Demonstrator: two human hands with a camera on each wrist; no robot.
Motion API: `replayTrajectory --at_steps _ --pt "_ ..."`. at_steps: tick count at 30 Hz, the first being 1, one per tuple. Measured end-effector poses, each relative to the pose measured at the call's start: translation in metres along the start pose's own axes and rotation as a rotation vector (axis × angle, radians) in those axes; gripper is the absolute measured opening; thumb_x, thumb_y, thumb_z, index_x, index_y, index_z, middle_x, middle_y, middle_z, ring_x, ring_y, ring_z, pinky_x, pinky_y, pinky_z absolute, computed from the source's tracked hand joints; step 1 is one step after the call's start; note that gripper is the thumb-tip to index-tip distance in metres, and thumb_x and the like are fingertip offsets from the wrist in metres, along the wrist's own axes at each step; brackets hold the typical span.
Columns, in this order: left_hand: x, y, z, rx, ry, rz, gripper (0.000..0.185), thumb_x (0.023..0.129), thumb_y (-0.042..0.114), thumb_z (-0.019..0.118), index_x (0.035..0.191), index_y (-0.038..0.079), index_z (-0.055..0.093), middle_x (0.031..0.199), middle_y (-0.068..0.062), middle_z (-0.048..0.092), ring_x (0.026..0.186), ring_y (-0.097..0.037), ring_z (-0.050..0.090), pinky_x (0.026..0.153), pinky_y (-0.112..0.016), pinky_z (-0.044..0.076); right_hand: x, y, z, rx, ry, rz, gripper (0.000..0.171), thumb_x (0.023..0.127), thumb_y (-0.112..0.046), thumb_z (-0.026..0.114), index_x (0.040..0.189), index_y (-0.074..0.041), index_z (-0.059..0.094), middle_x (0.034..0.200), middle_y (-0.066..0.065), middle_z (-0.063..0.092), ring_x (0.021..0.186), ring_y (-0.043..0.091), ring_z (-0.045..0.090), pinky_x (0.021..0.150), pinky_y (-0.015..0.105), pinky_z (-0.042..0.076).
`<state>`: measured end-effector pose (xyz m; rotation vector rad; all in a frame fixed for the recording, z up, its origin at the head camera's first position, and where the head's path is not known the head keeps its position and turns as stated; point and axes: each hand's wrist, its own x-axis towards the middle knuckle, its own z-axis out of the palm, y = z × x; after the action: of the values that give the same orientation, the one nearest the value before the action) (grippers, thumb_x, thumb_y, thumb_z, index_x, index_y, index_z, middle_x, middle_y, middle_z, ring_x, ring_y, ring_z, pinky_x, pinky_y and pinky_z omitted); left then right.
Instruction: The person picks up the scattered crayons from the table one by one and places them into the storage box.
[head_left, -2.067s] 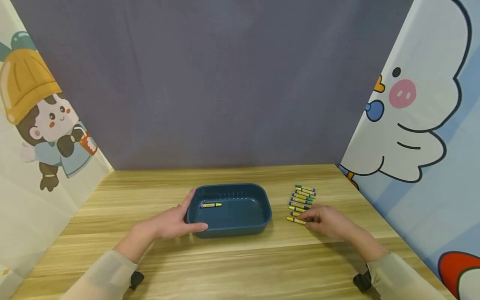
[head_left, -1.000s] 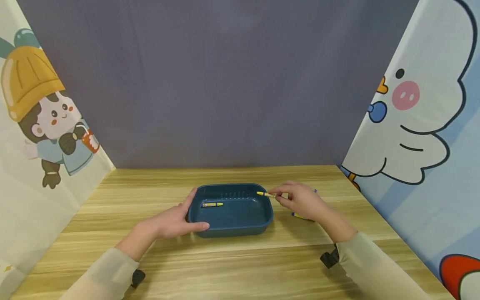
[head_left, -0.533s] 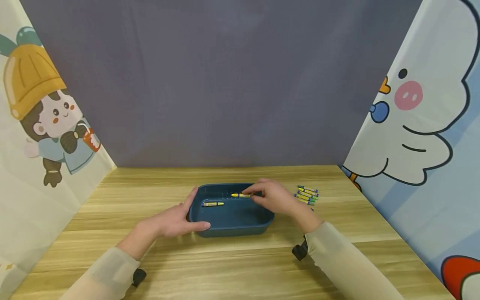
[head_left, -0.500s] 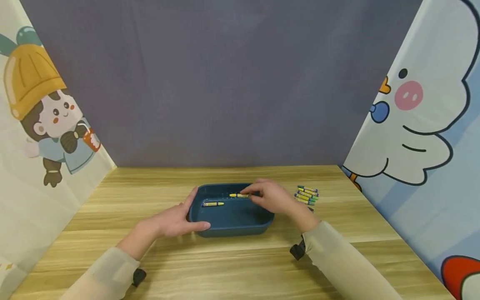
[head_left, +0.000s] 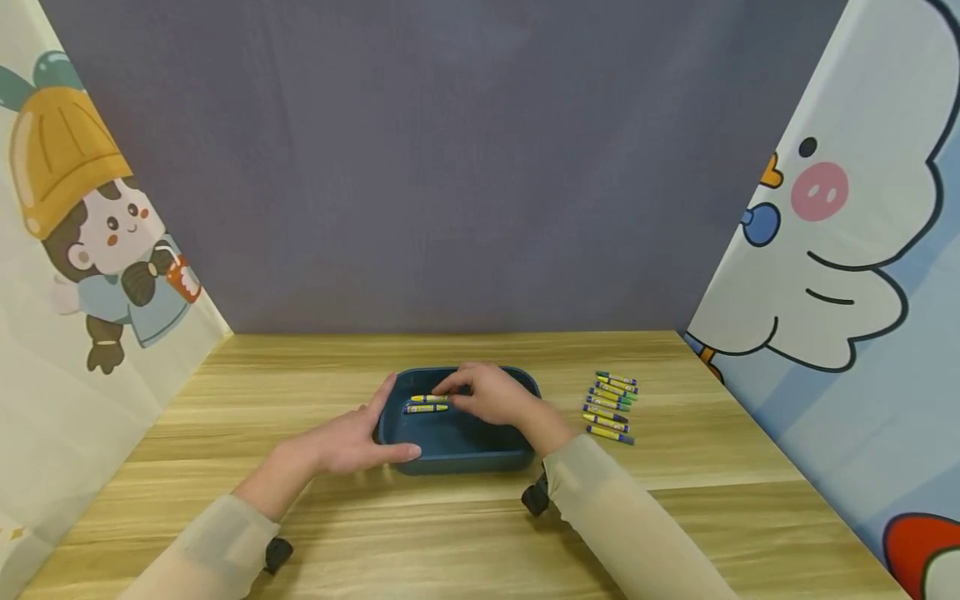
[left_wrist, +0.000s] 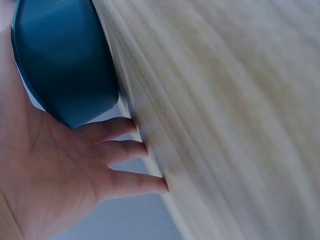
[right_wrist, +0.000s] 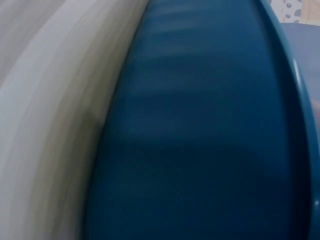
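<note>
Left hand (head_left: 352, 442) lies flat against the 9 o'clock end of the tray (head_left: 480, 454), fingers straight, thumb along the near wall. Right hand (head_left: 491, 396) reaches over the tray interior from 4 o'clock, fingertips pinching a yellow crayon (head_left: 427, 398) low inside. A second crayon (head_left: 424, 408) lies on the tray floor just beside it, parallel. Tray: dark blue, rectangular, rounded corners, mid-table (head_left: 300, 517). Loose crayons (head_left: 611, 406) in a row at the tray's 3 o'clock. Right wrist view blurred.

Left hand (head_left: 352, 442) flat, right hand (head_left: 491, 398) pinching
</note>
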<state>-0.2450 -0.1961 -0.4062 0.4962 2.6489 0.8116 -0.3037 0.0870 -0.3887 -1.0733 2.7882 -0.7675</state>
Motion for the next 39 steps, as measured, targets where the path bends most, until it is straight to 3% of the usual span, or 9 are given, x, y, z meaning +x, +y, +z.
replayTrajectory --at_steps 5,17,26,39 --pt "0.0 0.0 0.0 0.009 -0.004 0.002 0.13 0.094 0.079 0.069 0.177 0.024 -0.015 0.17 -0.037 0.038 0.149 -0.051 0.053 0.115 -0.065 0.048 0.013 -0.005 0.008 0.027 -0.011 0.02 0.027 0.11 -0.016 0.068 0.131 -0.025 0.082 0.134 -0.001 0.075 0.12 0.019 0.069 0.104 0.043 0.057" --pt "0.0 0.0 0.0 -0.002 -0.027 0.0 0.129 0.095 0.079 0.067 0.176 0.025 -0.017 0.173 -0.037 0.03 0.159 -0.058 0.036 0.121 -0.071 0.04 0.021 0.002 0.027 0.06 -0.076 0.096 0.025 0.109 -0.02 0.072 0.128 -0.031 0.083 0.128 -0.005 0.074 0.106 0.009 0.065 0.095 0.034 0.056" --pt "-0.001 0.0 -0.001 -0.002 -0.011 0.008 0.128 0.096 0.077 0.068 0.177 0.024 -0.016 0.172 -0.038 0.032 0.153 -0.054 0.047 0.118 -0.066 0.045 0.025 0.011 0.029 0.012 -0.115 0.064 0.022 0.104 -0.016 0.078 0.121 -0.026 0.086 0.113 -0.005 0.076 0.1 0.009 0.066 0.095 0.032 0.056" --pt "-0.002 0.0 -0.001 -0.01 -0.012 0.004 0.128 0.096 0.076 0.069 0.177 0.023 -0.016 0.172 -0.04 0.031 0.152 -0.055 0.048 0.117 -0.067 0.045 0.027 0.011 0.032 -0.072 -0.108 0.048 0.022 0.102 -0.018 0.081 0.12 -0.028 0.087 0.11 -0.006 0.075 0.097 0.007 0.063 0.093 0.031 0.055"
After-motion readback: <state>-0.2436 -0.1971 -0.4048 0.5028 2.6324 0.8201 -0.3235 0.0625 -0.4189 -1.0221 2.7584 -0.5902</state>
